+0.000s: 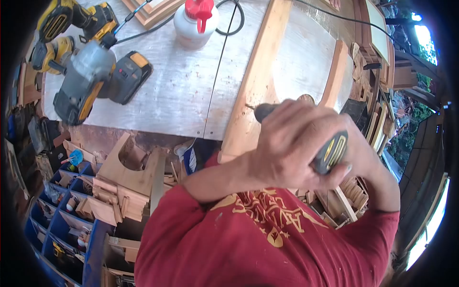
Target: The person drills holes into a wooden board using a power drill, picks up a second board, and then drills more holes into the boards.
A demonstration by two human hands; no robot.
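Both my hands are closed, overlapping, around a black and yellow power drill (331, 152). Its rear end with yellow slots faces me, and its dark nose with a thin bit points left. Most of its body is hidden by my fingers. My left hand (282, 148) wraps over the top and near side; my right hand (351, 148) grips from the right, with the thumb under the rear end. The bit tip overlaps a long wooden board (260, 62) lying across the bench's edge. Beyond my hands, a shorter wooden rail (335, 71) runs parallel to it.
Yellow and black power tools (91, 71) rest at the left of the metal-topped bench (177, 95). A white bottle with a red cap (196, 24) stands behind. Below are a blue divided organizer (62, 225) and wood offcuts (119, 196); a black cord (344, 18) crosses the top.
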